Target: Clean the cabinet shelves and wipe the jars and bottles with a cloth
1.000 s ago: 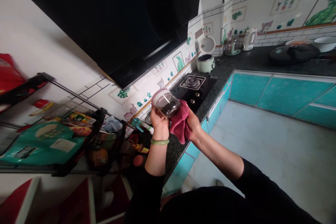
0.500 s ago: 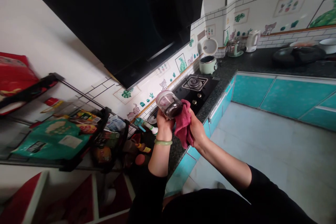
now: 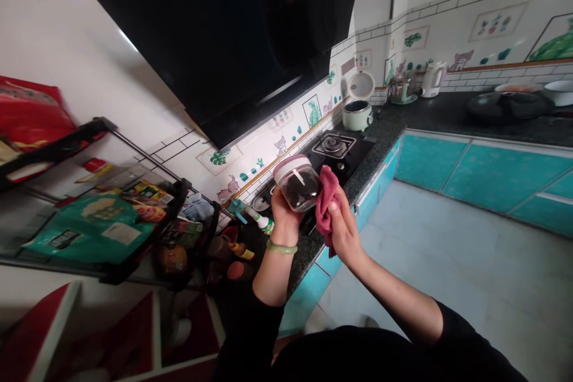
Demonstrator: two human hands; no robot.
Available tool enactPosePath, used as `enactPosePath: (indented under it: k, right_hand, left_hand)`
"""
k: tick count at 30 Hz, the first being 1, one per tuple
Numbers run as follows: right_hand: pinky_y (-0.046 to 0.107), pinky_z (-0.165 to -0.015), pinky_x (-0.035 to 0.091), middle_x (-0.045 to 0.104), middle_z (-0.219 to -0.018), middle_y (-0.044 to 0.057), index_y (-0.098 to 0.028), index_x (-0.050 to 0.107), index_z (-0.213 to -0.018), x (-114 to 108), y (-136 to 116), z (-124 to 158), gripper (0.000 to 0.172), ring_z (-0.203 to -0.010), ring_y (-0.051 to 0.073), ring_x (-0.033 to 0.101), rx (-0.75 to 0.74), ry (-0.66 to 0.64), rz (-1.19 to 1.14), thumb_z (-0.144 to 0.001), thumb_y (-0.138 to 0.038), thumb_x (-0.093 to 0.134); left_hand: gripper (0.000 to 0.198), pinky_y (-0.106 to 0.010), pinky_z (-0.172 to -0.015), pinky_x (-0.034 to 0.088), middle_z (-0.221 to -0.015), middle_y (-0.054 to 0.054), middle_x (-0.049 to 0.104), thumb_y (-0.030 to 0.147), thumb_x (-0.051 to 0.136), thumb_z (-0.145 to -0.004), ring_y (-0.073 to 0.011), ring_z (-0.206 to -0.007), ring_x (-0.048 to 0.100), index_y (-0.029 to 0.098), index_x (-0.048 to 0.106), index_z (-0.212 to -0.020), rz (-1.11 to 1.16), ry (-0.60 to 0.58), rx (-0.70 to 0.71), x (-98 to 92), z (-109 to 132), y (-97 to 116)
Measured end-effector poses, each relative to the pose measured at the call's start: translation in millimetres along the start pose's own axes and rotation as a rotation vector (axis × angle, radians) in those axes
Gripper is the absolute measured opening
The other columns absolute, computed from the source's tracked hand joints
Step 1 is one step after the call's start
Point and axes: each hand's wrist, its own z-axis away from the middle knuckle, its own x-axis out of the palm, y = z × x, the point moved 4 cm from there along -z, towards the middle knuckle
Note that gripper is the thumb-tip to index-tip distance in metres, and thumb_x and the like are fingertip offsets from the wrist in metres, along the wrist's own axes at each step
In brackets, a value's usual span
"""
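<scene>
A clear jar [image 3: 301, 190] with a pink and white lid is held tilted in the air, its base toward the right. My left hand [image 3: 285, 215], with a green bangle at the wrist, is closed around the jar from below and the left. Some dark contents, or the dark stove behind, show through its wall. Bunched in my right hand [image 3: 344, 228] is a dark red cloth [image 3: 328, 194], pinched between thumb and fingers. The cloth is right by the jar's base; whether it touches is hard to make out.
Behind the jar lies a gas stove [image 3: 344, 152] on the dark counter [image 3: 380, 134], under a black range hood [image 3: 224, 42]. A rice cooker [image 3: 357, 114] stands open beyond it. At left are a rack with packages [image 3: 102, 227], a spray bottle [image 3: 257, 218] and condiment bottles.
The jar has turned so more of its side faces me. My right hand with the cloth has shifted slightly right. The view has moved a little.
</scene>
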Motion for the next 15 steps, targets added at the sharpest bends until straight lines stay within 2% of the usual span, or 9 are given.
enactPosePath:
  k: [3, 5, 7, 9, 10, 12, 13, 15]
  right_hand:
    - [0.051, -0.138, 0.02, 0.048, -0.168, 0.001, -0.034, 0.054, -0.156, -1.3, -12.1, 0.1, 0.047, -0.161, 0.023, 0.038, -0.168, -0.102, 0.11, -0.109, -0.041, 0.05]
    - [0.052, -0.138, 0.02, 0.046, -0.17, 0.001, -0.035, 0.05, -0.159, -1.7, -22.1, -4.4, 0.049, -0.162, 0.023, 0.036, -0.245, -0.151, 0.174, -0.11, -0.036, 0.049]
    - [0.053, -0.138, 0.02, 0.046, -0.17, 0.001, -0.035, 0.051, -0.158, -2.3, -31.5, -14.8, 0.05, -0.162, 0.024, 0.036, -0.283, -0.196, 0.216, -0.109, -0.034, 0.051]
    - [0.052, -0.137, 0.022, 0.05, -0.166, 0.002, -0.032, 0.057, -0.153, -5.1, -36.6, -31.2, 0.047, -0.159, 0.025, 0.04, -0.266, -0.208, 0.196, -0.106, -0.036, 0.056]
    - [0.051, -0.137, 0.024, 0.054, -0.164, 0.002, -0.031, 0.061, -0.15, -7.2, -36.1, -40.7, 0.046, -0.157, 0.025, 0.043, -0.23, -0.2, 0.157, -0.105, -0.038, 0.059]
    - [0.047, -0.134, 0.029, 0.064, -0.153, 0.002, -0.029, 0.069, -0.14, -12.3, -26.5, -59.0, 0.041, -0.149, 0.025, 0.053, -0.09, -0.145, 0.031, -0.102, -0.043, 0.064]
    - [0.045, -0.132, 0.033, 0.071, -0.143, 0.001, -0.028, 0.073, -0.133, -13.9, -17.3, -65.9, 0.037, -0.142, 0.024, 0.058, 0.017, -0.117, -0.051, -0.1, -0.045, 0.065]
    - [0.043, -0.123, 0.045, 0.08, -0.117, 0.001, -0.024, 0.078, -0.116, -14.0, 7.2, -71.7, 0.032, -0.124, 0.024, 0.069, 0.288, -0.068, -0.236, -0.097, -0.047, 0.068]
  left_hand:
    - [0.031, -0.04, -0.094, 0.062, -0.1, -0.013, 0.079, 0.038, 0.057, -0.097, -0.0248, -0.097, 0.076, 0.013, 0.074, -0.103, 0.018, -0.054, -0.021, 5.9, 8.0, 2.9]
    - [0.031, -0.037, -0.086, 0.063, -0.102, -0.013, 0.08, 0.04, 0.06, -0.097, -0.0246, -0.096, 0.076, 0.013, 0.075, -0.105, 0.01, -0.049, 0.025, 9.1, 16.0, 8.0]
    - [0.027, -0.029, -0.068, 0.061, -0.089, -0.008, 0.079, 0.04, 0.065, -0.098, -0.0194, -0.079, 0.075, 0.015, 0.075, -0.101, -0.027, 0.025, 0.1, 8.5, 25.6, 14.0]
    - [0.023, -0.02, -0.047, 0.047, -0.064, 0.001, 0.067, 0.038, 0.074, -0.094, -0.0097, -0.051, 0.06, 0.016, 0.075, -0.094, -0.074, 0.095, 0.156, 6.6, 35.1, 18.6]
    - [0.022, -0.017, -0.039, 0.037, -0.053, 0.006, 0.056, 0.038, 0.079, -0.092, -0.0057, -0.041, 0.048, 0.016, 0.074, -0.091, -0.091, 0.106, 0.165, 6.2, 38.8, 19.7]
    - [0.026, -0.015, -0.033, 0.022, -0.044, 0.012, 0.036, 0.039, 0.085, -0.088, -0.002, -0.033, 0.029, 0.016, 0.073, -0.088, -0.1, 0.09, 0.155, 6.2, 42.7, 19.7]
    - [0.027, -0.015, -0.033, 0.019, -0.043, 0.013, 0.031, 0.039, 0.086, -0.087, -0.0016, -0.032, 0.025, 0.015, 0.072, -0.087, -0.094, 0.083, 0.138, 5.9, 42.7, 18.5]
    - [0.029, -0.015, -0.034, 0.021, -0.044, 0.013, 0.031, 0.039, 0.086, -0.087, -0.0018, -0.033, 0.027, 0.015, 0.07, -0.084, -0.078, 0.095, 0.109, 4.0, 39.3, 14.5]
